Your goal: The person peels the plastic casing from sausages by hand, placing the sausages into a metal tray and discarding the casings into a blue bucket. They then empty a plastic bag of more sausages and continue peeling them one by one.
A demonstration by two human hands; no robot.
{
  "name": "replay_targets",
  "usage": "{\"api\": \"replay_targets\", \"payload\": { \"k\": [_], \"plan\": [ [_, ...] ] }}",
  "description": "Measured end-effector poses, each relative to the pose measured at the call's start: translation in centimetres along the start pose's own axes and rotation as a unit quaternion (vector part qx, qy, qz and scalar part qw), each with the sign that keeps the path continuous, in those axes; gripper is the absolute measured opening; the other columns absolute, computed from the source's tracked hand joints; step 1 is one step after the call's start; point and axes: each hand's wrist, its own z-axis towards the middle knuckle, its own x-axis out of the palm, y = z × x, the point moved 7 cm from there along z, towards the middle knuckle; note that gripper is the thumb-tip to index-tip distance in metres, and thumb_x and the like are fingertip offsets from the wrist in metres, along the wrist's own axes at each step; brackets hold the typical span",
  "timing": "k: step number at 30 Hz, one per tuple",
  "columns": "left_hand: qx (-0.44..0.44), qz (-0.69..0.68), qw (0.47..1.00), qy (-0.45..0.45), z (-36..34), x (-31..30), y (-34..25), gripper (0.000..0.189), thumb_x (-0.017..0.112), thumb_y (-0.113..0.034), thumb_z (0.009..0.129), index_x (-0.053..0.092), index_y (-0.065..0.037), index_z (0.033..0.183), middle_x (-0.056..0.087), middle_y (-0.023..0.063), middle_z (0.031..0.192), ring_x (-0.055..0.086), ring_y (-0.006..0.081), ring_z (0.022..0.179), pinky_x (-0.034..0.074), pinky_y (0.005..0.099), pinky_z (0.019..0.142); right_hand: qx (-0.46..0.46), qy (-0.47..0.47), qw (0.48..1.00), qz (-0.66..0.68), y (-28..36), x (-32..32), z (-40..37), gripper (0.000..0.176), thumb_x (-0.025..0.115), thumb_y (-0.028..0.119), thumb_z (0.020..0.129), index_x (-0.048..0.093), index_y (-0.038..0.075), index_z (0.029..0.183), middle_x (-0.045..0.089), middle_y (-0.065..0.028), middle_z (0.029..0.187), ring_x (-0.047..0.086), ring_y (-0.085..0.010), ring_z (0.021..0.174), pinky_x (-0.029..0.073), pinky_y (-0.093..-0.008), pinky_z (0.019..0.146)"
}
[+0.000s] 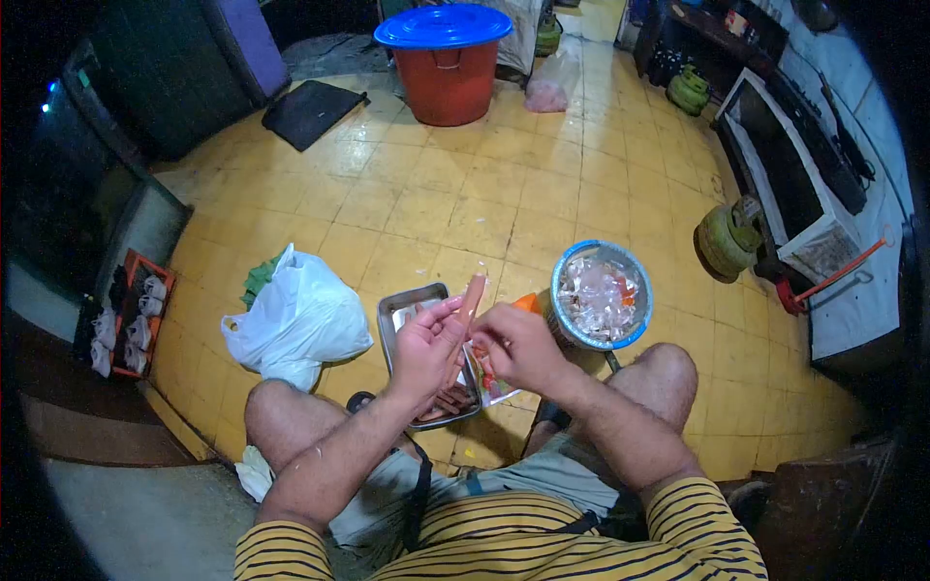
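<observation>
Pinching a sausage (474,293) from both sides, left hand (426,349) and right hand (518,347) grasp its near end; long axis points far, over the tray (407,302)

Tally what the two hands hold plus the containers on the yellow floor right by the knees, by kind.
Pinkish sausage, held between left hand and right hand: 1
Rectangular metal tray: 1
Round blue-rimmed bowl of clear wrappers: 1
White plastic bag: 1
Total: 4
</observation>
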Motion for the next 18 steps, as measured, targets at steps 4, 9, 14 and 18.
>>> {"api": "replay_targets", "payload": {
  "k": [4,9,14,18],
  "plan": [
    [-0.032,-0.039,0.998,-0.037,-0.5,0.0,0.5,0.030,0.061,-0.010,0.094,0.054,0.002,0.121,0.063,0.0054,0.094,0.059,0.0071,0.077,0.050,0.0219,0.068,-0.049,0.116,0.992,0.012,0.5,3.3,-1.4,0.011,0.064,0.005,0.080,0.058,0.002,0.088,0.060,-0.0163,0.082,0.061,-0.0363,0.079,0.049,-0.0431,0.068],
    [-0.068,-0.077,0.994,-0.023,0.7,-2.2,3.3,0.024,0.054,-0.018,0.098,0.056,0.000,0.114,0.061,0.0034,0.089,0.058,0.0098,0.078,0.051,0.0247,0.068,-0.054,0.307,0.950,0.034,0.8,5.4,-2.9,0.008,0.061,0.008,0.081,0.055,0.004,0.085,0.060,-0.0145,0.085,0.060,-0.0334,0.085,0.047,-0.0415,0.072],
    [-0.085,-0.175,0.968,-0.161,1.9,-5.4,1.4,0.023,0.048,-0.026,0.099,0.053,-0.005,0.108,0.056,0.0033,0.085,0.056,0.0160,0.074,0.053,0.0355,0.069,-0.136,0.275,0.933,0.188,1.8,3.3,-2.2,0.007,0.061,0.010,0.085,0.056,0.006,0.085,0.058,-0.0123,0.108,0.057,-0.0267,0.102,0.045,-0.0368,0.086],
    [-0.050,-0.267,0.941,-0.204,4.5,-10.4,2.7,0.019,0.048,-0.025,0.100,0.050,-0.007,0.103,0.054,0.0045,0.089,0.056,0.0179,0.083,0.050,0.0395,0.078,0.015,0.212,0.906,0.367,-1.7,-0.6,-0.3,0.013,0.060,0.017,0.093,0.055,0.006,0.090,0.049,-0.0204,0.133,0.048,-0.0287,0.125,0.043,-0.0406,0.100]
  ]
}}
